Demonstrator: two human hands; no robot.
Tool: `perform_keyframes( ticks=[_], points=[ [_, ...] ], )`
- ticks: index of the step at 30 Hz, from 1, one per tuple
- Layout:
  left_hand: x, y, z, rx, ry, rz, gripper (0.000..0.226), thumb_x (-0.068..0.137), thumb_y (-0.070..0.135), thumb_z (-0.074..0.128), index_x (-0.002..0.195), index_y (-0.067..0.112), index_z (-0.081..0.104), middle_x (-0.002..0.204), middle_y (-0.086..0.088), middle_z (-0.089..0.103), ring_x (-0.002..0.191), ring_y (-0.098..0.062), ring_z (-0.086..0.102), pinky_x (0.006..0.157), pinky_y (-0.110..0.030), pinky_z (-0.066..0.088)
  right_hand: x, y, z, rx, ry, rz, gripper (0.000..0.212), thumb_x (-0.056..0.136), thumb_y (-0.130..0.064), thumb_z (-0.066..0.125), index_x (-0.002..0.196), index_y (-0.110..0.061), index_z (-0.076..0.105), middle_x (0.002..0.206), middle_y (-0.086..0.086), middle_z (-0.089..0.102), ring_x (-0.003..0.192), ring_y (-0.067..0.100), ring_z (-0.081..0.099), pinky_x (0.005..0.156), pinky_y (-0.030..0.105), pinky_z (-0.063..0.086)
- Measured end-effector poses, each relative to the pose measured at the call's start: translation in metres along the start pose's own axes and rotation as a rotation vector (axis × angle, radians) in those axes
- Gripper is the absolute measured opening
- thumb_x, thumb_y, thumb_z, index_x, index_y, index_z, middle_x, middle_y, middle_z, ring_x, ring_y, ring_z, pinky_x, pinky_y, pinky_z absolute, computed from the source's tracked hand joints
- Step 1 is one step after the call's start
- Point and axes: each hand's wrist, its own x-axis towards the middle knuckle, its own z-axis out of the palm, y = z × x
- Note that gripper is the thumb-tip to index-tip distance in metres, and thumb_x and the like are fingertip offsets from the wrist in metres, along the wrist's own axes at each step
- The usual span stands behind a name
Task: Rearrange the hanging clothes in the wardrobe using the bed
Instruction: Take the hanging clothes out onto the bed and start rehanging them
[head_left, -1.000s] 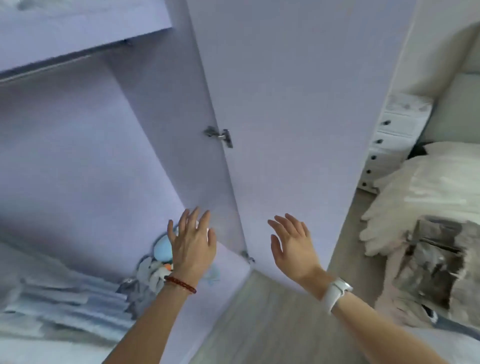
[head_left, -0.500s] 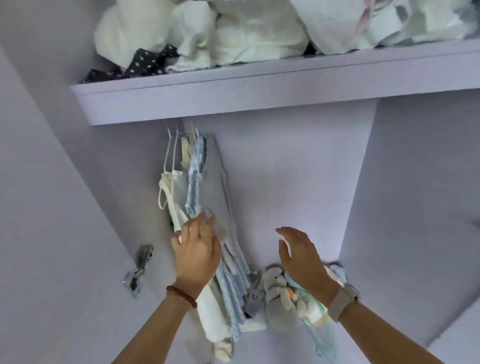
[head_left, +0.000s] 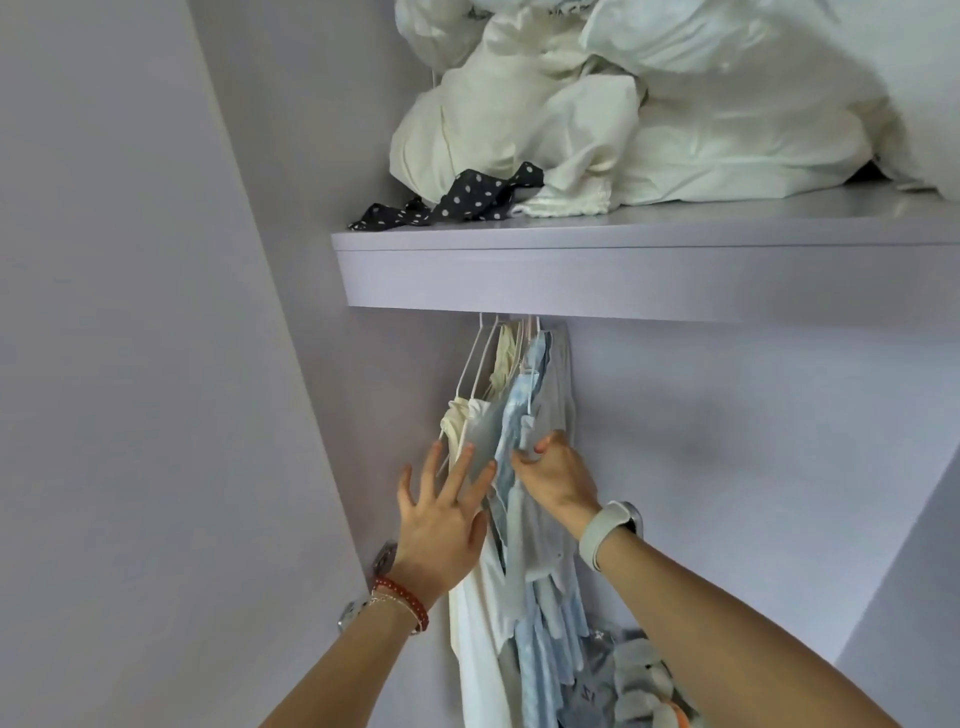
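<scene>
Several hanging clothes (head_left: 524, 561), white, cream and pale blue, hang bunched on white hangers (head_left: 480, 358) under the lilac wardrobe shelf (head_left: 623, 280). My left hand (head_left: 441, 519) lies flat with fingers spread against the left side of the bunch, over a grey-blue garment. My right hand (head_left: 558, 475) is closed on the shoulder of a pale blue garment on the right side of the bunch. The rail is hidden behind the shelf's front edge. The bed is out of view.
White bedding (head_left: 649, 104) and a black polka-dot cloth (head_left: 457, 202) are piled on the shelf. The wardrobe's left wall (head_left: 156, 364) with a hinge (head_left: 384, 556) is close beside my left hand. Grey and blue soft things (head_left: 639, 686) lie at the wardrobe bottom.
My view swung from the wardrobe door and bed up to the clothes under the shelf. Both hands rose onto the bunch; the right hand moved left and closed on a garment.
</scene>
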Motion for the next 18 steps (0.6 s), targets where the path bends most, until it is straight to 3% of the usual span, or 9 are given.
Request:
perform_keyframes(
  ticks=[2, 5, 9, 13, 14, 16, 18],
  points=[
    [0.002, -0.004, 0.005, 0.009, 0.000, -0.019, 0.063, 0.062, 0.029, 0.080, 0.122, 0.024, 0.060, 0.131, -0.008, 0.055, 0.119, -0.040, 0.051, 0.082, -0.065, 0.042, 0.005, 0.006, -0.004, -0.051, 0.080, -0.021, 0.024, 0.089, -0.024, 0.047, 0.108, -0.009, 0.043, 0.103, 0.012, 0.062, 0.091, 0.034, 0.060, 0.065, 0.030, 0.039],
    [0.001, -0.006, 0.010, -0.034, -0.024, -0.059, 0.062, 0.064, 0.029, 0.080, 0.123, 0.024, 0.059, 0.132, -0.010, 0.054, 0.121, -0.041, 0.047, 0.084, -0.067, 0.040, 0.014, 0.015, -0.018, -0.242, 0.173, -0.077, 0.028, 0.094, -0.022, 0.038, 0.118, -0.007, 0.042, 0.104, 0.017, 0.063, 0.092, 0.038, 0.059, 0.066, 0.032, 0.036],
    [0.001, 0.001, 0.016, -0.106, -0.058, -0.072, 0.059, 0.070, 0.026, 0.076, 0.126, 0.026, 0.055, 0.137, -0.015, 0.047, 0.128, -0.044, 0.037, 0.089, -0.068, 0.034, 0.025, 0.016, -0.037, -0.338, 0.256, -0.140, 0.032, 0.099, -0.024, 0.030, 0.108, -0.004, 0.053, 0.096, 0.019, 0.065, 0.087, 0.037, 0.060, 0.064, 0.032, 0.037],
    [0.004, 0.004, 0.020, -0.200, -0.105, -0.130, 0.052, 0.091, 0.029, 0.047, 0.141, 0.033, 0.032, 0.155, -0.009, 0.012, 0.141, -0.035, -0.006, 0.107, -0.063, 0.005, 0.016, 0.022, -0.045, -0.260, 0.443, -0.165, 0.038, 0.099, -0.024, 0.030, 0.111, 0.003, 0.053, 0.092, 0.024, 0.065, 0.086, 0.043, 0.059, 0.066, 0.038, 0.041],
    [0.003, 0.006, 0.018, -0.241, -0.085, -0.142, 0.050, 0.091, 0.027, 0.048, 0.139, 0.031, 0.036, 0.154, -0.010, 0.015, 0.142, -0.035, -0.004, 0.107, -0.062, 0.004, 0.008, 0.028, -0.045, -0.230, 0.470, -0.162, 0.037, 0.099, -0.023, 0.030, 0.108, 0.004, 0.053, 0.088, 0.024, 0.065, 0.082, 0.043, 0.059, 0.064, 0.038, 0.040],
    [0.002, 0.014, 0.010, -0.329, 0.022, -0.107, 0.042, 0.084, 0.018, 0.059, 0.126, 0.020, 0.055, 0.142, -0.016, 0.039, 0.137, -0.040, 0.022, 0.103, -0.065, 0.016, -0.011, 0.045, -0.046, -0.191, 0.486, -0.165, 0.034, 0.098, -0.021, 0.033, 0.105, 0.005, 0.054, 0.080, 0.024, 0.064, 0.074, 0.042, 0.059, 0.060, 0.036, 0.037],
    [0.002, 0.023, 0.006, -0.398, 0.171, -0.025, 0.032, 0.083, 0.016, 0.054, 0.115, 0.013, 0.062, 0.130, -0.015, 0.052, 0.129, -0.038, 0.039, 0.100, -0.062, 0.027, -0.031, 0.063, -0.047, -0.191, 0.451, -0.156, 0.032, 0.097, -0.019, 0.036, 0.103, 0.006, 0.055, 0.076, 0.024, 0.064, 0.070, 0.042, 0.058, 0.059, 0.037, 0.038]
  ],
)
